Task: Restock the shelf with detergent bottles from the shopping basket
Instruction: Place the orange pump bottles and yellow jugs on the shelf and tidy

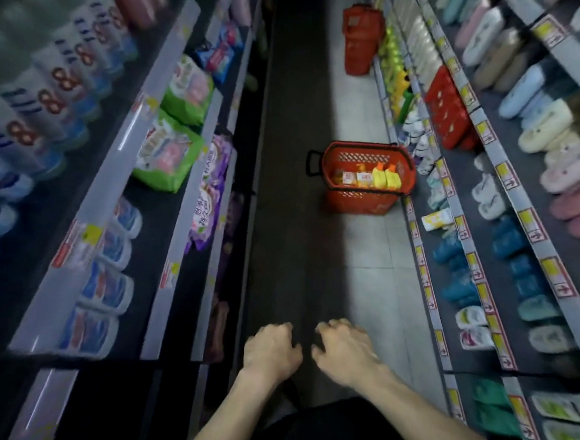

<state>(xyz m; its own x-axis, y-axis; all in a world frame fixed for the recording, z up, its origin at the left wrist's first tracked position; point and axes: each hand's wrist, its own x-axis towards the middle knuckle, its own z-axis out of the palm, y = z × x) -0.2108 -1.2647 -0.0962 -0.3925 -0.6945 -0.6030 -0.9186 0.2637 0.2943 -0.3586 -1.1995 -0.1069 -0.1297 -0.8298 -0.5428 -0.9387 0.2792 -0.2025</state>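
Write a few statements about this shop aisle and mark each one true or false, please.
1. The left hand and the right hand hold nothing. True.
2. The red basket holds yellow bottles. True.
3. The red basket stands on a shelf. False: it stands on the floor, close to the right-hand shelves.
4. The right-hand shelves carry slippers. True.
5. The stack of red baskets is nearer to the person than the single basket. False: the stack stands farther down the aisle.
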